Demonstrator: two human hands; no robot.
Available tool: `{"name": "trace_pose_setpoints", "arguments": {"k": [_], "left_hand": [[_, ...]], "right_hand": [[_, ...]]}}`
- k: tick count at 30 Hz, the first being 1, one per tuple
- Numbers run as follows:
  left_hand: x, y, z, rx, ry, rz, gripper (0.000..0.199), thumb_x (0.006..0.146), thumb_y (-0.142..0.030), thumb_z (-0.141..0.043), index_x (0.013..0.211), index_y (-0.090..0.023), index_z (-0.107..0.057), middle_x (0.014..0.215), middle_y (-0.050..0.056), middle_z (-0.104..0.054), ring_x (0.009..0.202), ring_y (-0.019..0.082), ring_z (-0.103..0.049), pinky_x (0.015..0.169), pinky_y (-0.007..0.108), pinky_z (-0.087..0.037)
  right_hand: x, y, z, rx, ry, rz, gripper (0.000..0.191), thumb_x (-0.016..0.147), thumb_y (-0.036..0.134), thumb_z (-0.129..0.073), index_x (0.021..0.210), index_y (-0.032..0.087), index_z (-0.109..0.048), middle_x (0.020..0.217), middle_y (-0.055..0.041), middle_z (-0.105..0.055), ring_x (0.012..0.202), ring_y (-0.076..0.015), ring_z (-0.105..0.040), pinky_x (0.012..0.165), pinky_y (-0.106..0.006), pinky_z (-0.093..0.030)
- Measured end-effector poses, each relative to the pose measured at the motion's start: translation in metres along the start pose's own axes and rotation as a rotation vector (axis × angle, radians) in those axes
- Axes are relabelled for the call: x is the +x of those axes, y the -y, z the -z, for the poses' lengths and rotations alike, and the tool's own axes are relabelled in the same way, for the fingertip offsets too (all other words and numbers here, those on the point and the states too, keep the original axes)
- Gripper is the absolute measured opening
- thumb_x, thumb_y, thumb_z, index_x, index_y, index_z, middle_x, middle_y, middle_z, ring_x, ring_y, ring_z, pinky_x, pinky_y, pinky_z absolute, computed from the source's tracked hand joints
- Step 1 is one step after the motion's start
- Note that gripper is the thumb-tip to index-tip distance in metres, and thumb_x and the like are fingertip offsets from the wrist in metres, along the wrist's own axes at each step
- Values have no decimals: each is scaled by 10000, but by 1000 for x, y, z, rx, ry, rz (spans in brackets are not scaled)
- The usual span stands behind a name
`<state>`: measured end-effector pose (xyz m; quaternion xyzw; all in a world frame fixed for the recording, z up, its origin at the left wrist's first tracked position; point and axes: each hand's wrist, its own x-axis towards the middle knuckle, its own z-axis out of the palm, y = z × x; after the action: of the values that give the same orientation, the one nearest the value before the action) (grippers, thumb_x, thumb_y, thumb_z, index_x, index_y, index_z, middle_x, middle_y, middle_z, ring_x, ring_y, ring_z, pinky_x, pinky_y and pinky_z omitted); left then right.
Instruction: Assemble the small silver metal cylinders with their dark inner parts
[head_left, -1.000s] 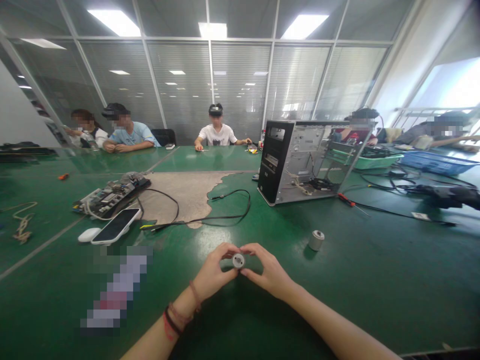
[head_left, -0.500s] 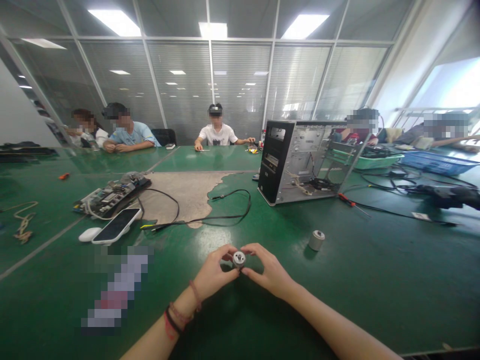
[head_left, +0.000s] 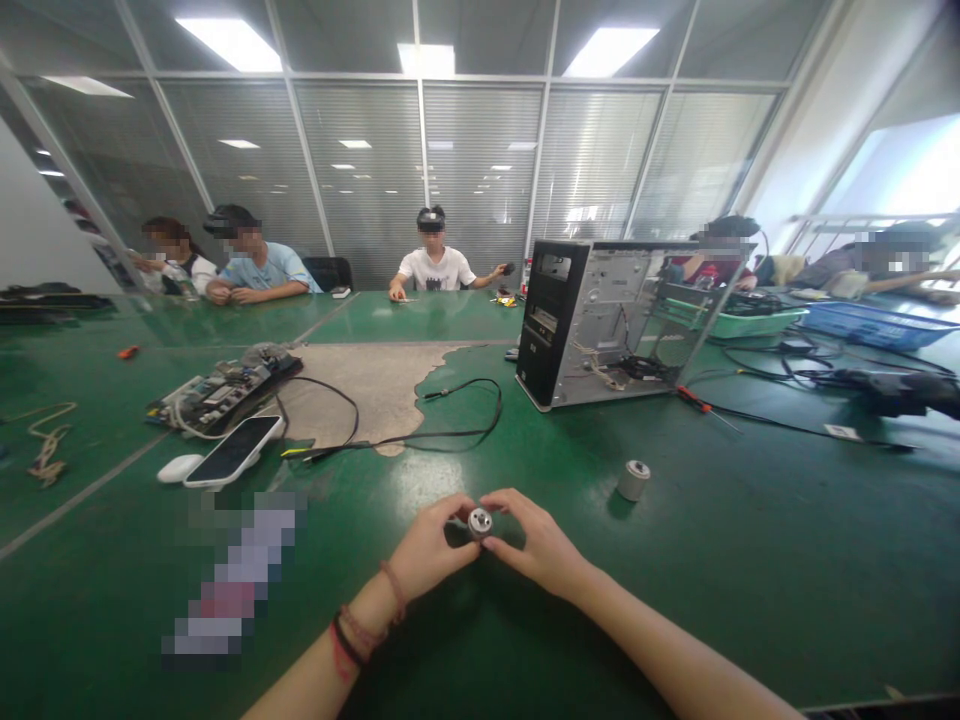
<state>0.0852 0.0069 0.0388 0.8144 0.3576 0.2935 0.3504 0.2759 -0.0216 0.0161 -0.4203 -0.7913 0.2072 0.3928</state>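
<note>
Between my two hands is a small electric motor (head_left: 481,523), a silvery round body with its end face and central shaft turned up toward me. My left hand (head_left: 429,537) grips it from the left with thumb and fingers. From the right, my right hand (head_left: 537,545) closes on the same motor, fingertips behind and thumb in front. The motor's underside is hidden by my fingers. A second metal cylinder of similar look, another motor (head_left: 633,482), stands upright on the green table (head_left: 720,590) to the right of my hands.
An opened computer case (head_left: 544,330) stands beyond my hands, with a red-handled screwdriver (head_left: 694,399) beside it. Leftward lie a circuit board assembly (head_left: 225,392), a phone (head_left: 234,450) and a black cable (head_left: 450,434). Baskets (head_left: 885,325) are far right. Several people sit around the table.
The motor in my hands has shifted very slightly right and down. Across the table, a person's hand has risen, holding something dark.
</note>
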Motion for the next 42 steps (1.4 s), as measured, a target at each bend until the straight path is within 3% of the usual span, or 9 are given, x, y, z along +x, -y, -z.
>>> {"name": "trace_pose_setpoints", "arguments": {"k": [19, 25, 31, 42], "left_hand": [[2, 3, 0, 7, 56, 23, 206, 698, -169, -591, 904, -173, -596, 837, 7, -642, 785, 162, -581, 722, 239, -429], [3, 1, 14, 24, 122, 16, 288, 671, -224, -653, 950, -172, -602, 914, 25, -648, 854, 181, -580, 771, 262, -435], [4, -1, 30, -12, 121, 15, 255, 696, -140, -569, 947, -163, -612, 918, 36, -658, 872, 170, -589, 800, 262, -447], [6, 7, 27, -39, 101, 53, 192, 750, -129, -483, 876, -159, -625, 836, 29, -667, 790, 143, -602, 768, 260, -472]], "right_hand": [[2, 2, -1, 2, 7, -2, 322, 789, 231, -585, 1105, 218, -523, 1037, -59, -584, 987, -195, -546, 865, -324, -438], [6, 6, -2, 49, -28, 14, 237, 833, 240, -538, 1068, 211, -545, 1011, -63, -589, 966, -188, -549, 853, -316, -441], [9, 10, -6, 100, -57, 31, 158, 871, 228, -474, 991, 210, -575, 979, -67, -601, 949, -183, -562, 850, -320, -449], [13, 8, -10, 124, -92, 17, 142, 873, 238, -472, 933, 216, -599, 981, -68, -602, 955, -184, -567, 858, -330, -448]]}}
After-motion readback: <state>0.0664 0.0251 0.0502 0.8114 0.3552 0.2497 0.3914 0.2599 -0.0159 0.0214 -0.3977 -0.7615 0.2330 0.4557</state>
